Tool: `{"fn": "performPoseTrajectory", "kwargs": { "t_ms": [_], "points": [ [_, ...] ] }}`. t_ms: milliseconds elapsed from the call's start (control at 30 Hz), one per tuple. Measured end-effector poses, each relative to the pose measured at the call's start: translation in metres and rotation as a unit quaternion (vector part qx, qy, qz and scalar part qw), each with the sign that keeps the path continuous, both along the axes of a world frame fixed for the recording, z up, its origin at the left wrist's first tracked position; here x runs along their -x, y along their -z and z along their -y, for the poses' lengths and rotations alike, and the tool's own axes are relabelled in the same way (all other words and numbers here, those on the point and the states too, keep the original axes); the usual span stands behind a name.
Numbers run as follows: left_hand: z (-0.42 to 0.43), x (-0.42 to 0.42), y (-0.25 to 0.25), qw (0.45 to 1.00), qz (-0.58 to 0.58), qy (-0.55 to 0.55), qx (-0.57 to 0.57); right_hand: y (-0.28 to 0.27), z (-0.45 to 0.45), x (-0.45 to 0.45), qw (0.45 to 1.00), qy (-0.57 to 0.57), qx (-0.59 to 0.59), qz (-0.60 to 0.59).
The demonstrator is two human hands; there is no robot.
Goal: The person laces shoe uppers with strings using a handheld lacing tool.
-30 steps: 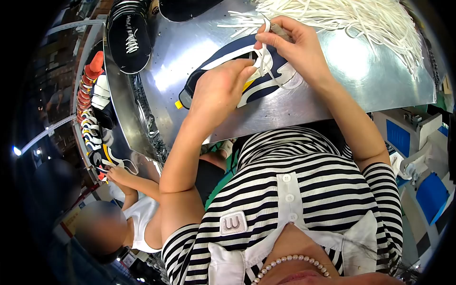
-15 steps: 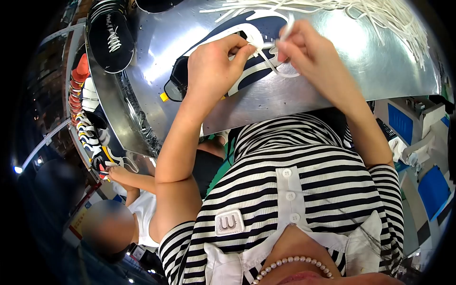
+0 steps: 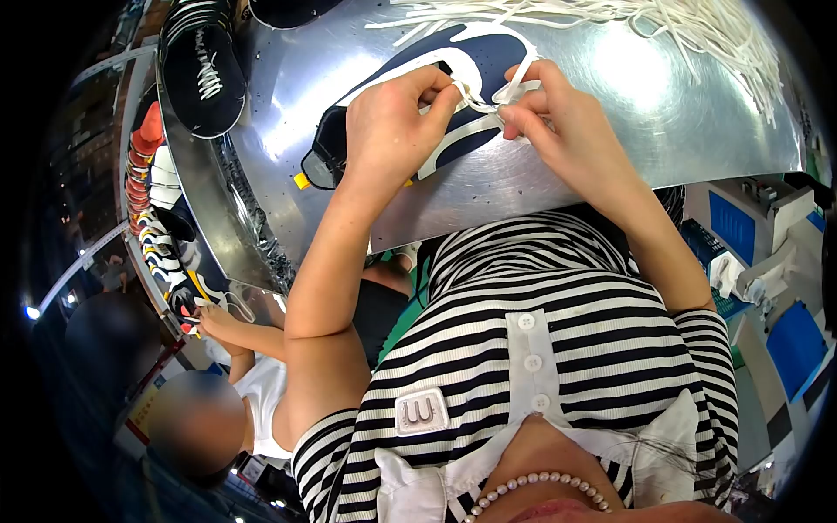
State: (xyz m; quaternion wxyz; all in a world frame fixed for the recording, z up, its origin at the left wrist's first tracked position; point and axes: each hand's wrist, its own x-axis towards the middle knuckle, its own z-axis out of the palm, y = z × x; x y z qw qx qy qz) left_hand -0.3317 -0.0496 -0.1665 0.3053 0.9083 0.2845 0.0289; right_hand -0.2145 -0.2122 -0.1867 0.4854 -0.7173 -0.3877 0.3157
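I have the left hand [image 3: 392, 126] and right hand [image 3: 567, 126] near each other, both pinching a flat white shoelace [image 3: 480, 108] over a navy-and-white shoe [image 3: 499, 61] on the shiny metal surface [image 3: 628, 144].

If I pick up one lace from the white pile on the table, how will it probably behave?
It will probably hang floppy, because the white laces bend and curve loosely. It is likely light, since each one looks thin and narrow. It may drag others along, as many lie crossed over each other.
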Motion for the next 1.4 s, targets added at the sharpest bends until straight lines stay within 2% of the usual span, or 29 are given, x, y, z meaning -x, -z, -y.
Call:
{"fn": "performPoseTrajectory", "kwargs": {
  "t_ms": [200, 300, 400, 467, 533, 567, 600, 633, 667, 700, 767, 800, 833, 867, 933, 967, 1000, 1033, 1100, 1233, 1367, 1400],
  "points": [
    [0.001, 0.002, -0.002, 0.999, 0.025, 0.026, 0.02, 0.001, -0.004, -0.002, 1.0, -0.004, 0.008, 0.007],
    [0.006, 0.006, 0.001, 0.988, 0.099, 0.107, -0.059, 0.01, -0.009, 0.005, 0.995, 0.031, 0.028, 0.089],
    [0.015, 0.008, 0.002, 0.985, 0.08, 0.13, -0.086, 0.015, -0.029, 0.019, 0.994, 0.033, 0.074, 0.079],
    [0.016, 0.01, 0.003, 0.98, 0.092, 0.141, -0.106, 0.021, -0.028, 0.015, 0.995, 0.025, 0.056, 0.073],
    [0.021, 0.016, 0.0, 0.985, 0.081, 0.12, -0.098, 0.014, -0.012, 0.005, 0.998, 0.005, 0.03, 0.054],
    [0.023, 0.02, -0.003, 0.987, 0.077, 0.106, -0.096, -0.002, 0.006, -0.005, 0.997, -0.024, 0.07, 0.005],
    [0.024, 0.026, -0.003, 0.973, 0.1, 0.114, -0.173, -0.024, 0.024, -0.019, 0.992, -0.053, 0.109, -0.041],
    [0.021, 0.034, -0.003, 0.966, 0.11, 0.136, -0.191, -0.038, 0.045, -0.037, 0.984, -0.051, 0.079, -0.149],
    [0.018, 0.042, -0.003, 0.957, 0.12, 0.159, -0.211, -0.047, 0.063, -0.064, 0.989, -0.054, 0.055, -0.128],
    [0.017, 0.047, -0.003, 0.948, 0.129, 0.185, -0.226, -0.048, 0.068, -0.069, 0.994, 0.058, -0.022, -0.086],
    [0.025, 0.047, -0.003, 0.939, 0.182, 0.207, -0.205, -0.027, 0.042, -0.077, 0.995, 0.087, -0.026, -0.029],
    [0.028, 0.045, -0.004, 0.935, 0.194, 0.212, -0.208, -0.018, 0.022, -0.073, 0.998, 0.019, -0.028, -0.06],
    [0.029, 0.044, -0.005, 0.93, 0.206, 0.215, -0.213, 0.012, 0.01, -0.068, 0.99, 0.003, -0.049, -0.135],
    [0.026, 0.049, -0.008, 0.944, 0.156, 0.203, -0.207, 0.008, 0.003, -0.058, 0.994, -0.006, -0.03, -0.109],
    [0.014, 0.057, -0.021, 0.992, 0.062, 0.11, 0.029, -0.004, -0.004, -0.043, 0.998, -0.004, -0.019, -0.055],
    [0.005, 0.064, -0.026, 0.987, 0.017, 0.059, 0.151, -0.008, -0.005, -0.039, 0.999, 0.011, -0.027, -0.026],
    [-0.013, 0.068, -0.015, 0.947, -0.032, 0.083, 0.309, -0.008, -0.005, -0.035, 0.998, 0.022, -0.053, 0.035],
    [-0.012, 0.067, -0.022, 0.898, -0.053, -0.008, 0.437, -0.014, -0.005, -0.03, 0.997, 0.007, -0.031, 0.068],
    [-0.008, 0.059, -0.027, 0.888, -0.146, -0.09, 0.426, -0.027, -0.005, -0.021, 0.99, -0.016, 0.012, 0.139],
    [-0.02, 0.038, -0.019, 0.85, -0.135, -0.017, 0.509, -0.025, -0.004, -0.014, 0.985, 0.015, 0.075, 0.153],
    [-0.023, 0.034, -0.001, 0.899, -0.143, 0.008, 0.413, -0.017, -0.004, -0.013, 0.991, 0.079, 0.084, 0.065],
    [-0.023, 0.034, -0.003, 0.895, -0.146, -0.01, 0.422, -0.017, -0.004, -0.013, 0.993, 0.089, 0.083, -0.011]
  ]
}}
